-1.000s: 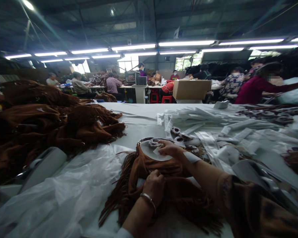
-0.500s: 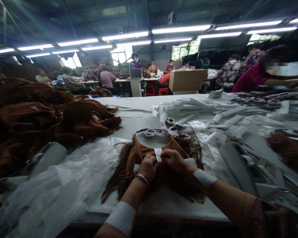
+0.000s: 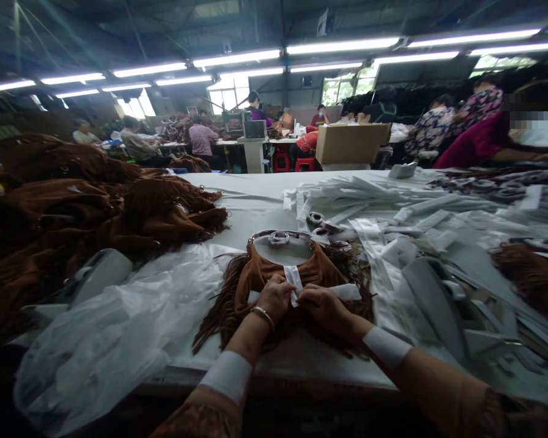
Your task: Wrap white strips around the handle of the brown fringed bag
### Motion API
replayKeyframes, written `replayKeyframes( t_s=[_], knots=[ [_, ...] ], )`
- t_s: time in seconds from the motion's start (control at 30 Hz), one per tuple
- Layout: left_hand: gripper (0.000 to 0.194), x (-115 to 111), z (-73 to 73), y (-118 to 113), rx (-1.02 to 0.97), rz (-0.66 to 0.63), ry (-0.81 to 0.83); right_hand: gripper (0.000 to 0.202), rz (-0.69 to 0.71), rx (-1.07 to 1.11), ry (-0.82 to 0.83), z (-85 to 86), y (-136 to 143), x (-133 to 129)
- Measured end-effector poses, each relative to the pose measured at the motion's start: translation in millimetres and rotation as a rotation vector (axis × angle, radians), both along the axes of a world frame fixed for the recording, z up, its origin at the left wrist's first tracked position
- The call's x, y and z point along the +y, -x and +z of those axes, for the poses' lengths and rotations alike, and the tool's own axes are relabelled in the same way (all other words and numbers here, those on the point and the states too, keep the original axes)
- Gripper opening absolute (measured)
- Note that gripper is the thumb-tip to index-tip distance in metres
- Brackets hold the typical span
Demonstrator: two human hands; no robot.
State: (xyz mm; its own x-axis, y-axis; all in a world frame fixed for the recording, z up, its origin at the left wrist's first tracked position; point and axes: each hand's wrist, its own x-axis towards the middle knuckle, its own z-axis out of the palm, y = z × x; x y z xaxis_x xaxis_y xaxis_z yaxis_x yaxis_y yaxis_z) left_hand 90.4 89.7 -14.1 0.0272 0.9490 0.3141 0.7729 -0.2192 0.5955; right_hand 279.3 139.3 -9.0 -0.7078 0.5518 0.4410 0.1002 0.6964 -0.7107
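Observation:
A brown fringed handbag lies on the white table before me, its wrapped handle arching away at the top. Over the middle of its upper edge runs a white paper strip. My left hand pinches the strip from the left, fingers closed. From the right, my right hand is closed on the same strip, near its lower end. Another white band crosses the bag behind my right hand. A coiled, wrapped strap rests inside the handle's loop.
Brown fringed bags are heaped at the left. Clear plastic bags spread over the table's front left. White strips and a grey tape dispenser lie to the right. A co-worker in magenta leans in at the far right.
More of the white strip now shows between my hands, and its lower end hangs further down. My hands have shifted slightly lower on the bag. The camera view has turned a little.

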Motion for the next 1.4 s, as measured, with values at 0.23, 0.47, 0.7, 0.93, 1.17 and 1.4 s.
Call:
replayKeyframes(
  t_s=[0.23, 0.47, 0.7, 0.93, 1.17, 1.4],
  knots=[
    [0.022, 1, 1.7, 0, -0.019, -0.022, 0.0, 0.022, 0.074, -0.072, -0.142, 7.5, -6, -13],
    [0.01, -1, 3.4, 1, -0.024, -0.036, 0.02, 0.012, 0.034, -0.023, 0.012, 9.9, -19, 0],
    [0.026, 0, 2.3, 3, 0.014, -0.053, 0.078, 0.026, 0.139, -0.336, -0.266, 9.3, -21, 2],
    [0.043, -1, 1.5, 1, 0.056, -0.07, 0.094, 0.038, 0.24, -0.417, -0.317, 45.2, -56, -42],
    [0.045, -3, 2.2, -1, 0.072, -0.051, 0.108, 0.05, 0.346, -0.547, -0.277, 50.1, -72, -82],
    [0.044, -5, 4.5, -3, 0.073, -0.032, 0.109, 0.014, 0.286, -0.496, -0.456, 25.5, -58, -84]
  ],
)
